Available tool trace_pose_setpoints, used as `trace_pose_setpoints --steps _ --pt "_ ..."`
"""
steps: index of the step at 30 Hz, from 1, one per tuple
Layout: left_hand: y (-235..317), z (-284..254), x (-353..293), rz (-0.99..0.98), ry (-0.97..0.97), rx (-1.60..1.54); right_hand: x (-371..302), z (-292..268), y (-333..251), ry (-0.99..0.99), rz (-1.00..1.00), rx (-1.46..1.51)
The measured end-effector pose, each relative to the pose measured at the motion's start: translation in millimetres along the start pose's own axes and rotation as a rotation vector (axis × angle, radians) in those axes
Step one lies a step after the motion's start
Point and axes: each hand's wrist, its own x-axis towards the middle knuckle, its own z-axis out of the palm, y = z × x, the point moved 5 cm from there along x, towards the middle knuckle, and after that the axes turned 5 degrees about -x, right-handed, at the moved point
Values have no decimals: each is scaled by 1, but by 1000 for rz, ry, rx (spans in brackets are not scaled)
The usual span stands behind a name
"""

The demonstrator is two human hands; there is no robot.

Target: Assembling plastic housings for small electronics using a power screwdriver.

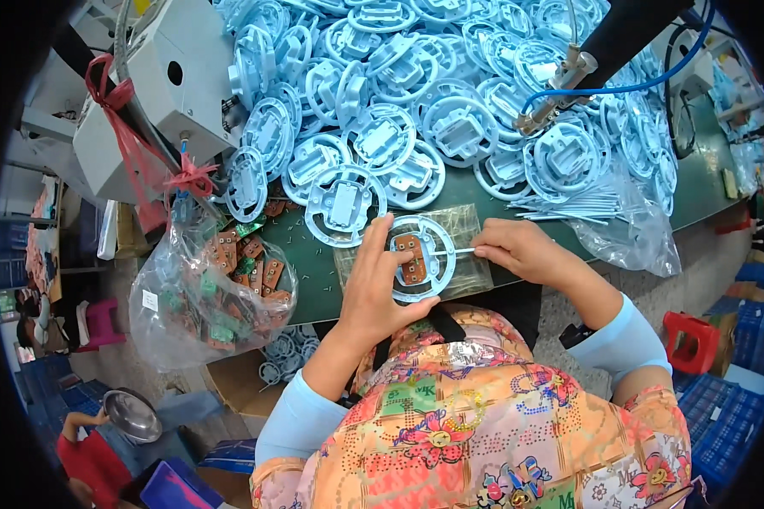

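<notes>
at a green tabletop, a worker's left hand spreads its fingers apart; the right hand pinches. a pale blue ring-shaped frame sits within the left fingers' span, its brown circuit board under one fingertip, long axis near to far. clamped in the right fingers, a slim rod points left across the frame's rim.
</notes>
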Motion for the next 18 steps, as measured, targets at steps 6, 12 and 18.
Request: trace_pose_setpoints --steps 6,12,18 --pt "-1 2 0 -1 -17 11 1 -6 -3 27 -7 -19" --pt "3 0 3 -4 -53 16 4 1 -3 47 -41 -40" --pt "6 0 5 -24 -91 58 2 6 -5 151 -74 -124"
